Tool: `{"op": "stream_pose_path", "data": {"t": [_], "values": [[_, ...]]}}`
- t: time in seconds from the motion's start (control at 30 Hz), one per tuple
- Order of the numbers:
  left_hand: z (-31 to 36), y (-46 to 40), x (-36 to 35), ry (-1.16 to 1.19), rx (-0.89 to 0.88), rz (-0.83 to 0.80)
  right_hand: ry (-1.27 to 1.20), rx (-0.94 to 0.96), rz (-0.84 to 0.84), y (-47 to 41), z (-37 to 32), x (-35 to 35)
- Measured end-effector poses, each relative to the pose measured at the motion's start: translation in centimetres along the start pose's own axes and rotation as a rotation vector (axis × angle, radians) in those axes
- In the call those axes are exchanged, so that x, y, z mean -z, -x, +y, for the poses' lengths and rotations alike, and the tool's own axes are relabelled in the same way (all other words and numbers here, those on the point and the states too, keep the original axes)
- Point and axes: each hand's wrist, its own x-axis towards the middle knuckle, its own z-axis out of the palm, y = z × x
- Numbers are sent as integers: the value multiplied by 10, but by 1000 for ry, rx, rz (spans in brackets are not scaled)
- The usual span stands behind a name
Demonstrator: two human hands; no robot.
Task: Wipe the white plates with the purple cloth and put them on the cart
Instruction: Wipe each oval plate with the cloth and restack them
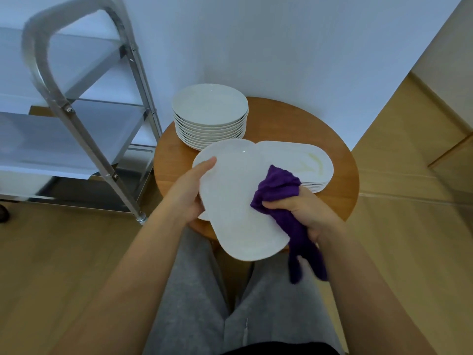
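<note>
At the centre of the frame I see my left hand (190,192) gripping the left edge of a glossy white oblong plate (235,201), thumb laid along its top face and the other fingers tucked out of sight beneath. The plate tilts above a round wooden side table (340,180). My right hand (304,211) is clenched around a bunched purple cloth (277,187), fuzzy in texture, its wad pressed on the plate's right edge and its tail dangling toward the lower right. On the table behind, a stack of round white plates (210,116) stands at upper centre, and a low stack of oblong plates (307,165) lies to its right. The steel cart (84,124), shiny tubing and flat shelves, fills the upper left. Grey trousers (194,303) show below.
</note>
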Motion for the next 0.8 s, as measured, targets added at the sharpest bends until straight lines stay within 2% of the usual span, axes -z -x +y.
{"op": "stream_pose_path", "data": {"t": [0.07, 0.13, 0.23, 0.37, 0.47, 0.53, 0.6, 0.7, 0.8], "values": [[3, -3, -4, 117, 3, 54, 84, 9, -25, -1, -11, 1], [3, -3, -9, 202, -52, 107, 40, 65, 2, -1, -15, 1], [3, 4, -18, 296, -156, 169, -261, 127, 60, -1, -7, -1], [0, 14, -37, 377, -319, 286, -696, 166, 247, -2, 11, -26], [-9, 21, -52, 413, -342, 322, -945, 124, 397, 5, 15, -51], [-17, 20, -57, 403, -315, 331, -1049, 108, 433, 9, 13, -62], [-24, 14, -56, 406, -257, 323, -1064, 95, 460, 10, 14, -63], [-32, 10, -38, 425, -153, 219, -886, 66, 510, 6, 13, -45], [-23, 6, -4, 167, -141, 113, -681, 52, 458, 1, 7, -15]]}}
